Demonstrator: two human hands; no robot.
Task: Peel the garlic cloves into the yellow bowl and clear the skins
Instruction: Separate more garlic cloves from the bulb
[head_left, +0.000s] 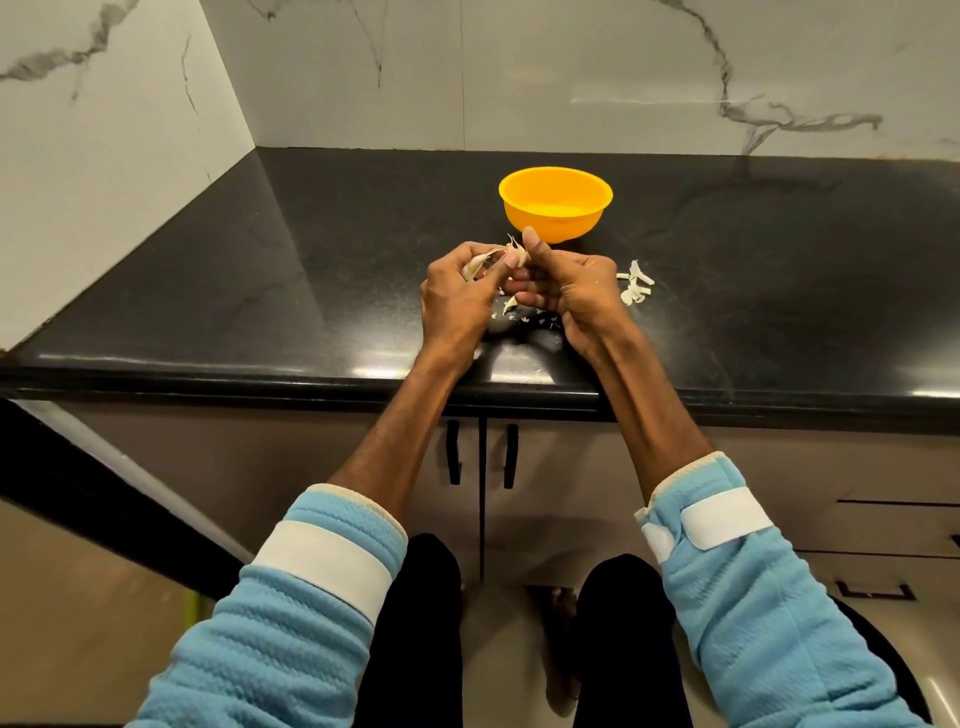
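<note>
A yellow bowl stands on the black counter, just beyond my hands. Both hands meet above the counter in front of it. My right hand pinches a garlic clove between thumb and fingers. My left hand grips a pale piece of garlic or skin and touches the clove. Loose garlic skins lie to the right of my right hand. Smaller skin bits lie on the counter under my hands. I cannot see inside the bowl.
The black counter runs to a marble wall behind and a corner at the left. Its front edge is close to my wrists. Cabinet doors with black handles are below.
</note>
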